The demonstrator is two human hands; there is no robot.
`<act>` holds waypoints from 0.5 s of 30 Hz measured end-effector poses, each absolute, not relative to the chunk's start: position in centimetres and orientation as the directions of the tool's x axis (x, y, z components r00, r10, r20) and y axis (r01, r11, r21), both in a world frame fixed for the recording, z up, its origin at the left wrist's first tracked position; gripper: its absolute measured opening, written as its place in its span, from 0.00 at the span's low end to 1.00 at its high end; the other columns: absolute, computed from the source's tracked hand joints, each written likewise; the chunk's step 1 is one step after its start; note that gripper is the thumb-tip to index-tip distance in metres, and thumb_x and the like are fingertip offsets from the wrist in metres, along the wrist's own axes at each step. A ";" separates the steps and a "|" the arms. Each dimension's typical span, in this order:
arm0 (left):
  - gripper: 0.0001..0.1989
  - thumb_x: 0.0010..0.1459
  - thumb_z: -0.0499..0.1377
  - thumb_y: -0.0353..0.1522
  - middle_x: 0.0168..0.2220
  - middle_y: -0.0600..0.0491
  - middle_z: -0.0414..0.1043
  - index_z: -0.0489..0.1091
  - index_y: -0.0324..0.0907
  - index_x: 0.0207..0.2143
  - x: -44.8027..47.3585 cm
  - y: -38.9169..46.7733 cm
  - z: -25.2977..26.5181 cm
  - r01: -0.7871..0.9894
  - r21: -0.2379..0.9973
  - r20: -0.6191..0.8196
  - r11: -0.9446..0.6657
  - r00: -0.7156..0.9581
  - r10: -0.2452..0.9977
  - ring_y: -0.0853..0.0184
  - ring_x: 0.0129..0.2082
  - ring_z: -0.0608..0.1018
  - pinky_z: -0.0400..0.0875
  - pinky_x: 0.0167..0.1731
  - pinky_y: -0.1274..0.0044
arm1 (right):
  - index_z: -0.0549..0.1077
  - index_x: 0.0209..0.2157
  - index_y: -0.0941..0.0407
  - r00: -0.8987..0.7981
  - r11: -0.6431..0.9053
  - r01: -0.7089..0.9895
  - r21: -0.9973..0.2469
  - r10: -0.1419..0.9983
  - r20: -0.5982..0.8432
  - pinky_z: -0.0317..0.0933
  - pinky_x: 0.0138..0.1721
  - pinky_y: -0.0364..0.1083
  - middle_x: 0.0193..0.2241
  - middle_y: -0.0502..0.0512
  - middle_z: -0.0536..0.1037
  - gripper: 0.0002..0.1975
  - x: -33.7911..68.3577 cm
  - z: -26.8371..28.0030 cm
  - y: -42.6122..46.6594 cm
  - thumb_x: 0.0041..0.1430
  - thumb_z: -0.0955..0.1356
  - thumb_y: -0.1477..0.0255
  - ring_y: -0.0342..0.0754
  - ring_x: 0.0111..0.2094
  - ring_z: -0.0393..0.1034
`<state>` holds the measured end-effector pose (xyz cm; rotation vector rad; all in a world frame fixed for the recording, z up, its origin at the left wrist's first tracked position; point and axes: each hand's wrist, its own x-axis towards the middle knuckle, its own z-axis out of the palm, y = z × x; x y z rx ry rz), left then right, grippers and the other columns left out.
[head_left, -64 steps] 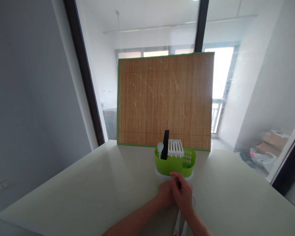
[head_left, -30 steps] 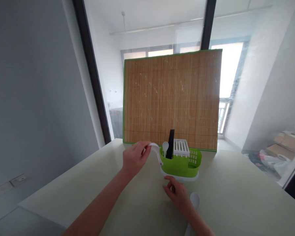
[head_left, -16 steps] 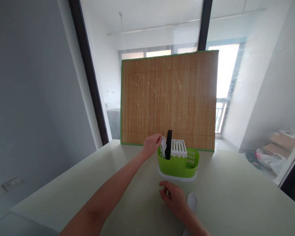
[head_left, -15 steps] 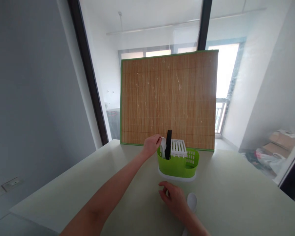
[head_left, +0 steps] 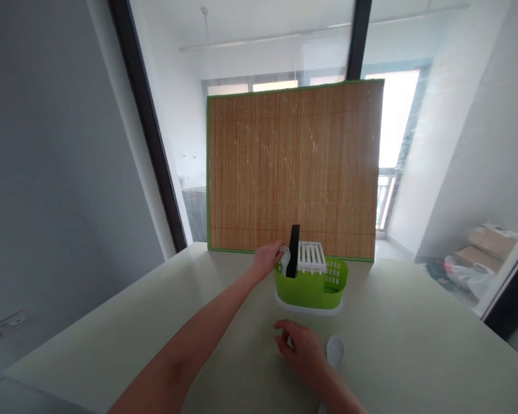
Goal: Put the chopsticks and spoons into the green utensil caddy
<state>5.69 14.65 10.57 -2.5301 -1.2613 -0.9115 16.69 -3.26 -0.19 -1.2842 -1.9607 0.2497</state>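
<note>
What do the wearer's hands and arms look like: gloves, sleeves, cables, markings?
Left hand and right hand are ungloved, with no rings visible. Left arm and right arm show no sleeve, watch, cable or clear marking in frame.

Left arm (head_left: pixel 211 315) outstretched, right grip (head_left: pixel 304 347) curled

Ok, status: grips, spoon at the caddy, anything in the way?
Left grip pinching white spoon at left end of green caddy. Right grip half-curled, nothing visible in it. Black sticks close beside spoon, possibly crowding it.
</note>
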 end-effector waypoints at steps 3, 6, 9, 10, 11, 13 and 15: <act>0.15 0.58 0.54 0.34 0.31 0.55 0.73 0.65 0.45 0.48 5.5 14.5 10.7 0.781 0.110 0.580 -0.614 0.452 0.678 0.67 0.30 0.74 0.61 0.28 0.79 | 0.71 0.40 0.52 -0.206 0.496 0.688 -0.530 0.833 0.513 0.54 0.28 0.40 0.25 0.46 0.75 0.12 16.6 -0.3 -3.3 0.54 0.65 0.76 0.43 0.26 0.69; 0.17 0.58 0.54 0.36 0.31 0.55 0.72 0.64 0.45 0.50 5.0 13.5 11.3 0.780 0.136 0.615 -0.610 0.417 0.670 0.67 0.31 0.74 0.61 0.28 0.80 | 0.71 0.39 0.53 -0.210 0.548 0.648 -0.529 0.796 0.567 0.54 0.26 0.40 0.24 0.46 0.74 0.10 16.6 -0.1 -3.3 0.55 0.65 0.76 0.41 0.23 0.67; 0.16 0.59 0.51 0.39 0.30 0.55 0.72 0.64 0.44 0.48 4.6 11.0 11.1 0.745 0.247 0.696 -0.619 0.308 0.648 0.70 0.29 0.73 0.61 0.28 0.80 | 0.71 0.37 0.54 -0.162 0.624 0.594 -0.508 0.711 0.684 0.54 0.27 0.40 0.24 0.47 0.73 0.07 16.8 0.6 -3.8 0.58 0.63 0.75 0.40 0.23 0.65; 0.15 0.60 0.50 0.39 0.29 0.55 0.72 0.65 0.44 0.47 4.6 9.9 10.6 0.719 0.291 0.713 -0.631 0.278 0.644 0.71 0.28 0.72 0.61 0.28 0.81 | 0.71 0.37 0.54 -0.131 0.644 0.586 -0.492 0.674 0.727 0.55 0.27 0.40 0.24 0.47 0.72 0.07 16.8 0.9 -4.0 0.58 0.62 0.74 0.40 0.23 0.65; 0.14 0.60 0.50 0.39 0.28 0.56 0.71 0.66 0.43 0.45 4.8 8.7 9.8 0.685 0.333 0.718 -0.648 0.262 0.645 0.71 0.27 0.72 0.62 0.28 0.81 | 0.70 0.37 0.54 -0.103 0.660 0.585 -0.471 0.637 0.764 0.55 0.27 0.40 0.23 0.48 0.71 0.07 16.9 1.2 -4.3 0.59 0.62 0.74 0.41 0.23 0.64; 0.13 0.60 0.50 0.39 0.26 0.56 0.71 0.68 0.43 0.42 5.4 6.3 7.6 0.610 0.406 0.691 -0.681 0.283 0.665 0.72 0.25 0.71 0.62 0.28 0.81 | 0.69 0.36 0.55 -0.081 0.684 0.597 -0.420 0.572 0.816 0.54 0.27 0.41 0.21 0.47 0.69 0.06 16.9 1.8 -5.0 0.59 0.62 0.75 0.41 0.23 0.63; 0.12 0.59 0.51 0.38 0.25 0.57 0.71 0.69 0.44 0.41 6.5 4.2 4.9 0.538 0.469 0.609 -0.701 0.378 0.698 0.73 0.23 0.70 0.63 0.26 0.81 | 0.69 0.36 0.55 -0.110 0.713 0.607 -0.352 0.514 0.850 0.54 0.27 0.42 0.20 0.47 0.67 0.05 16.8 2.1 -5.6 0.58 0.62 0.75 0.42 0.23 0.62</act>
